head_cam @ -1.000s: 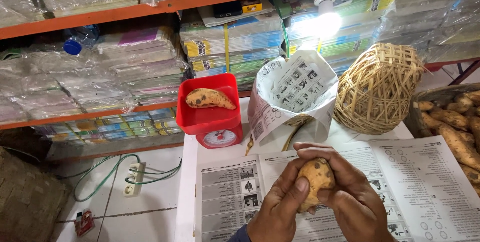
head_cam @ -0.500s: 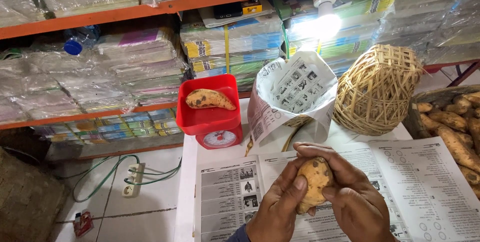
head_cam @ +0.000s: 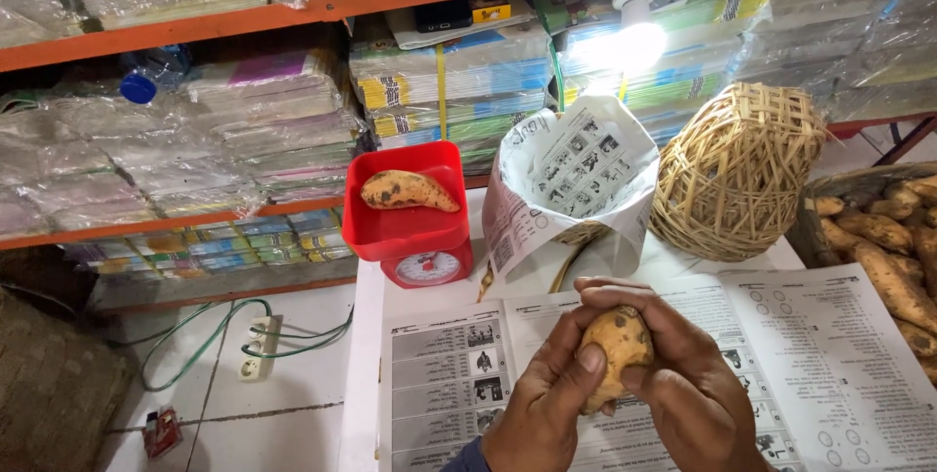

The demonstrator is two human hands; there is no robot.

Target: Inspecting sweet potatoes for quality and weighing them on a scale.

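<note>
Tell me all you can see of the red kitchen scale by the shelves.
The red scale stands upright on the white table's back left corner, against the shelving. It looks like plastic: a squarish red tray on top, and below it a red body with a round white dial facing the camera. One yellowish-brown sweet potato with dark spots lies across the tray. A newspaper-lined basket stands just to its right. Neither hand touches it.

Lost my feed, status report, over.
Both hands, left hand and right hand, grip one sweet potato. Another sits on red scale. Nothing in the way.
</note>
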